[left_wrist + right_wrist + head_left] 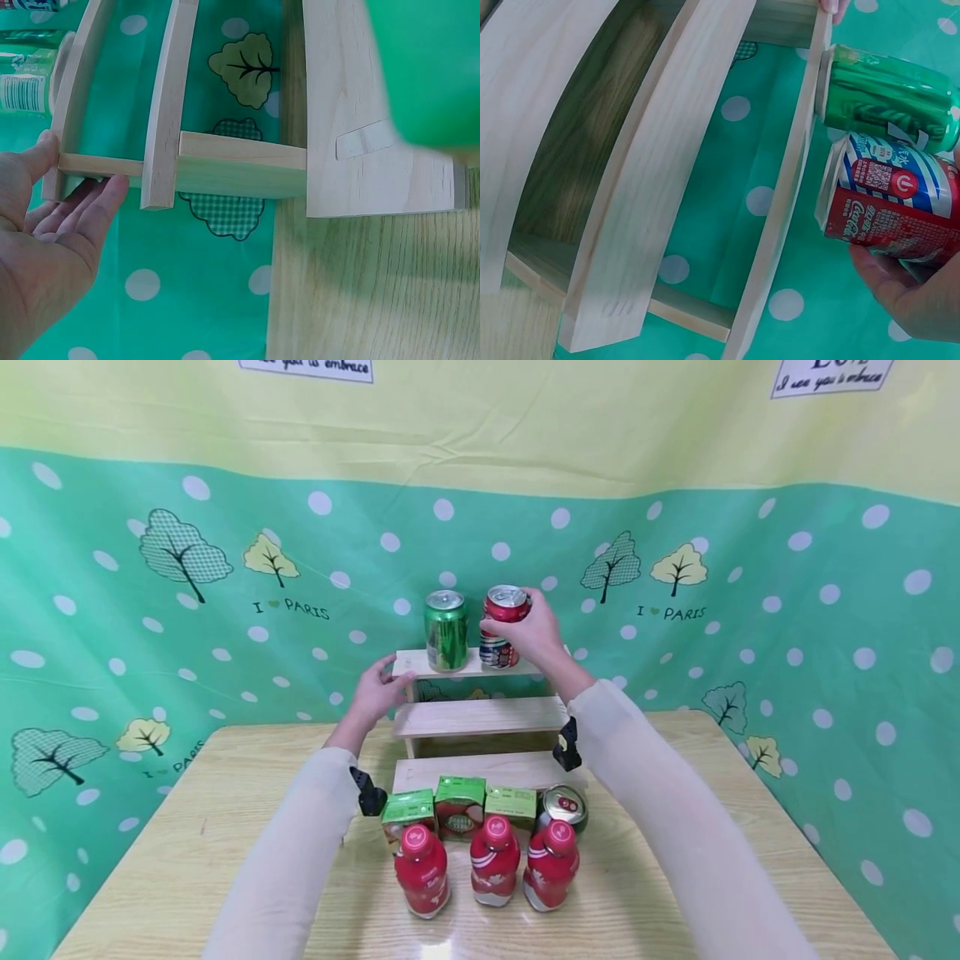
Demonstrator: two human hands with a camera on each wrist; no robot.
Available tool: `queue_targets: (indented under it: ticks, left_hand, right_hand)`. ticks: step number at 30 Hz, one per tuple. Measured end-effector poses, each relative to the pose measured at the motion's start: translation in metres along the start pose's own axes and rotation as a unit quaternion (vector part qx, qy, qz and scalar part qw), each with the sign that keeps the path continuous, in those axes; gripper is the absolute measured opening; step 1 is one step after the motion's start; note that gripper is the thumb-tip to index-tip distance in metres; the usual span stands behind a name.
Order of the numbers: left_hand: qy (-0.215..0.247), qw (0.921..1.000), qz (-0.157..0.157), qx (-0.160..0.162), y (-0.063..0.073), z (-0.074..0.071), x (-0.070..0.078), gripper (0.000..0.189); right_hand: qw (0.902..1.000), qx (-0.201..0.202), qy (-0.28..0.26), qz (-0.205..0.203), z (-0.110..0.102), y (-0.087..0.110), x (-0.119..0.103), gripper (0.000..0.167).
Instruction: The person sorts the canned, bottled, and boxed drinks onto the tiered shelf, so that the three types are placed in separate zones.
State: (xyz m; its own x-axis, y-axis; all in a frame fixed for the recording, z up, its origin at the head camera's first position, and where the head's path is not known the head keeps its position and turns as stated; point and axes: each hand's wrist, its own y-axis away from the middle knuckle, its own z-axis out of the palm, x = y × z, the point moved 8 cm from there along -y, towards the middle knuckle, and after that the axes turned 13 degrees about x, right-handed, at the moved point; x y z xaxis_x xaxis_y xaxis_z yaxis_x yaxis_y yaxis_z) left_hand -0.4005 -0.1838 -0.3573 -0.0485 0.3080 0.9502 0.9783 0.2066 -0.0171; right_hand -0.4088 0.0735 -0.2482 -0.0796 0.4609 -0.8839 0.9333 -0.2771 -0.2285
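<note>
My right hand (542, 631) grips a red Coca-Cola can (497, 652) upright at the top board of a three-step wooden shelf rack (480, 718). In the right wrist view, a narrow gap shows between the base of this can (892, 206) and the board. Just left of it, a green can (447, 635) stands on the same board. My left hand (377, 693) holds the board's left end; the left wrist view has the thumb against its upper face and the fingers (105, 214) underneath.
In front of the rack stand several green boxes (461, 810) and a dark-sided can (562, 806). Three red bottles (495, 868) are nearer on the wooden table (247, 827). A green polka-dot cloth (300, 635) hangs behind.
</note>
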Motion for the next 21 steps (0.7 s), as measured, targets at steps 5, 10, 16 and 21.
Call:
queue_targets:
  ticks: [5,10,16,21]
  left_hand:
    - [0.002,1.0000,-0.001,0.003,0.002,0.000,0.001,0.070]
    - [0.005,1.0000,-0.003,0.005,0.001,0.000,0.002,0.070]
    - [0.007,1.0000,-0.005,0.005,0.001,0.000,0.000,0.070]
    - [0.009,0.9999,-0.005,0.005,0.001,0.000,0.001,0.070]
  right_hand:
    - [1.0000,0.005,-0.001,0.003,0.004,-0.001,0.005,0.085]
    - [0.9998,0.016,-0.009,-0.003,0.008,-0.001,0.007,0.084]
    - [0.9996,0.019,-0.021,0.001,0.012,-0.002,0.010,0.084]
    - [0.9993,0.020,-0.031,0.005,0.013,-0.003,0.009,0.085]
